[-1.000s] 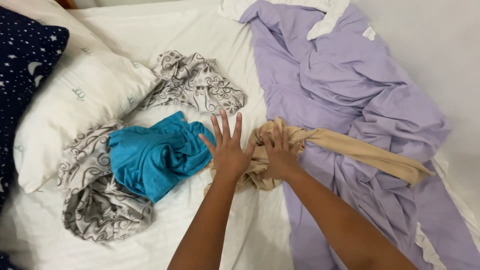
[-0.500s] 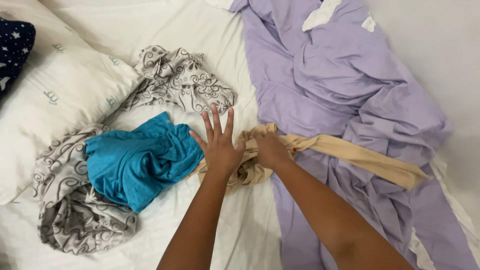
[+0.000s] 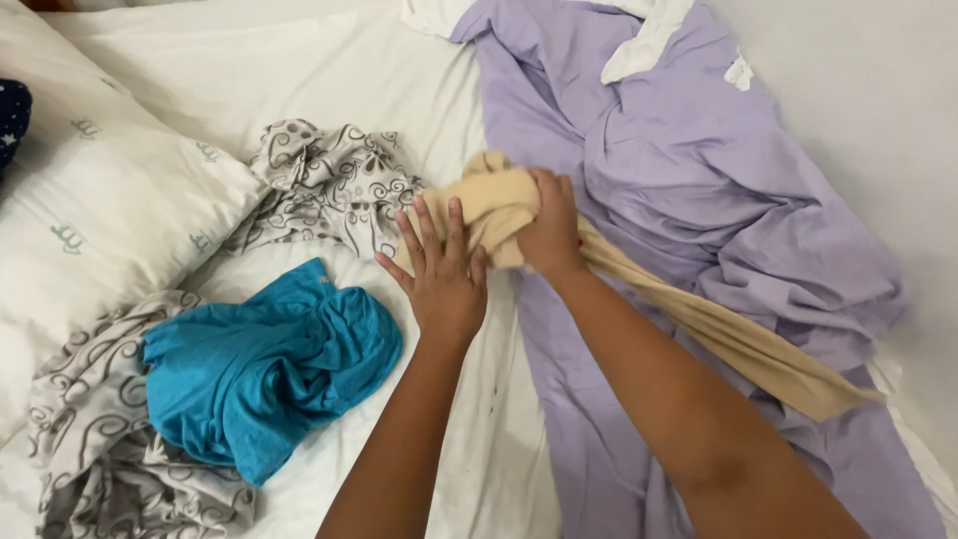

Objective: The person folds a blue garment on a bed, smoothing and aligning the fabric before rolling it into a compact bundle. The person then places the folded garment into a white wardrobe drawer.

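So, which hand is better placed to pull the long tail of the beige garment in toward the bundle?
Probably the right hand: it grips the bundled end of the beige garment, whose tail runs along that arm. The left hand is open, fingers spread, at the bundle's other side.

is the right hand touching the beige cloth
Touching: the head view shows the right hand closed around the bunched beige cloth, its fingers wrapped over the fabric.

I see no packages, signs or screens on the bed in front of me. The one label-like thing is a small white fabric tag (image 3: 739,73), roughly square, lying on the lilac bedsheet (image 3: 689,180) near its upper edge, well apart from my hands.
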